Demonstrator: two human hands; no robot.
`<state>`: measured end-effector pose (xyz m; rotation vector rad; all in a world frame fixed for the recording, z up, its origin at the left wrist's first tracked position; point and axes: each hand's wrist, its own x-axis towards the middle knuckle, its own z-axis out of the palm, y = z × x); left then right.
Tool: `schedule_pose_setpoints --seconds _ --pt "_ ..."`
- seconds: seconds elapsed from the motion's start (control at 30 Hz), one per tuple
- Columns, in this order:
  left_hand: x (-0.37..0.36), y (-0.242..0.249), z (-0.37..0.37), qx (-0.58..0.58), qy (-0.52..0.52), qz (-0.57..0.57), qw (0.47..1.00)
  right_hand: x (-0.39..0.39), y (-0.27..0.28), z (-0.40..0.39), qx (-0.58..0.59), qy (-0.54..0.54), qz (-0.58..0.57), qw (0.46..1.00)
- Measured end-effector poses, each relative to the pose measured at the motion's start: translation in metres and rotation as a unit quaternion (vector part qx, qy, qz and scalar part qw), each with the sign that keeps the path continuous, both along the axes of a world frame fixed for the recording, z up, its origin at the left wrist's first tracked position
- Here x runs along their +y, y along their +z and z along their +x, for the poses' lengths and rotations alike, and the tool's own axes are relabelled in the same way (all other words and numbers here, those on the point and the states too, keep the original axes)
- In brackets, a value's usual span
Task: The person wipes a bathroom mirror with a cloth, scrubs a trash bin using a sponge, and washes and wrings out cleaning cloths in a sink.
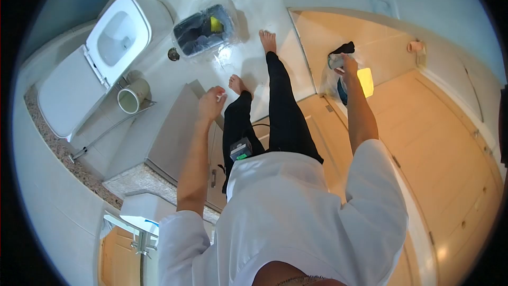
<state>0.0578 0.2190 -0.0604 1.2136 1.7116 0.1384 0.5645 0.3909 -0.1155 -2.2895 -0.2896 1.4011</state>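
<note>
Out to the right, my right hand [349,65] is closed on the gathered top of a clear plastic bag [331,86]. Through and around the bag show a black item [344,48], a dark blue one and a yellow piece [366,82]. Raised over the grey cabinet's edge, my left hand [212,101] has loosely bent fingers apart, with nothing seen in them. Ahead on the wet-looking floor stands a dark bin [185,41] lined with clear plastic, a yellow-green item [216,25] inside it.
A white toilet [138,16] with raised lid stands at left, beside a pale bucket [129,99] and a hose [114,128]. A floor drain [173,54] lies near the bin. Closer in are a grey cabinet [172,127] and a basin tap [142,244]. Wooden doors [444,143] line the right.
</note>
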Motion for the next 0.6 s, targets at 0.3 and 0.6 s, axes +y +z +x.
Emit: schedule_pose_setpoints --seconds 0.3,0.6 --pt "0.081 -0.087 -0.004 0.029 0.159 0.011 0.987 0.027 -0.128 0.037 0.024 0.012 -0.076 0.997" --pt "0.18 -0.249 -0.04 0.124 0.277 0.111 0.946 -0.025 -0.168 -0.094 0.049 0.539 -0.018 0.841"
